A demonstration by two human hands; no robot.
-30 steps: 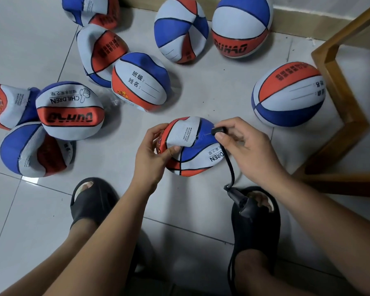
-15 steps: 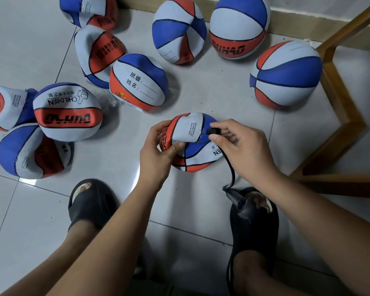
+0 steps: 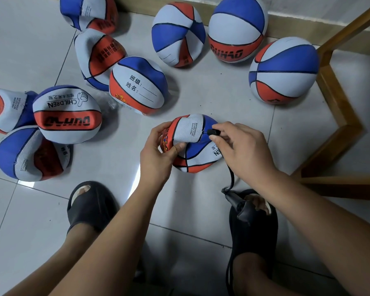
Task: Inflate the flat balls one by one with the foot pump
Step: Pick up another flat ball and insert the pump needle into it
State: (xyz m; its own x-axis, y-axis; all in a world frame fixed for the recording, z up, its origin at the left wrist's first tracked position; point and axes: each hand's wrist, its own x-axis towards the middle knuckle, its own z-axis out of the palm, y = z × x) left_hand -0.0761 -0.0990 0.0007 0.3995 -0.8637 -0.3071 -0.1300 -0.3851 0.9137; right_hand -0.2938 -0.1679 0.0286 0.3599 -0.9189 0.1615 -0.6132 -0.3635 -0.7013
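Down near the pale tiled floor (image 3: pixel 233 97), gripping a limp, half-collapsed red, white and blue rubber ball (image 3: pixel 192 150) with the left hand (image 3: pixel 157 152): thumb pressed into a fold of its white panel, fingers (image 3: pixel 161 129) curled round the far edge. Pinching a small black plastic nozzle (image 3: pixel 213 132) in the right hand (image 3: pixel 246 150), thumb and forefinger narrow around it, its tip set against the ball's upper seam beside the tiny printed lines; cannot tell how deep the needle sits. Running from the nozzle under the right wrist, a thin black hose (image 3: pixel 231 178), down to the black foot pump (image 3: pixel 240 207) at the toe of the black slide sandal (image 3: pixel 254 236) on the right foot. Further left, planted flat, the other black slide sandal (image 3: pixel 90 208). Scattered beyond the hands, more in the same colours: dented, creased balls (image 3: pixel 66 116) to the left, rounder balls (image 3: pixel 284 69) near the skirting and beside an angled wooden frame (image 3: pixel 340 116) on the right.
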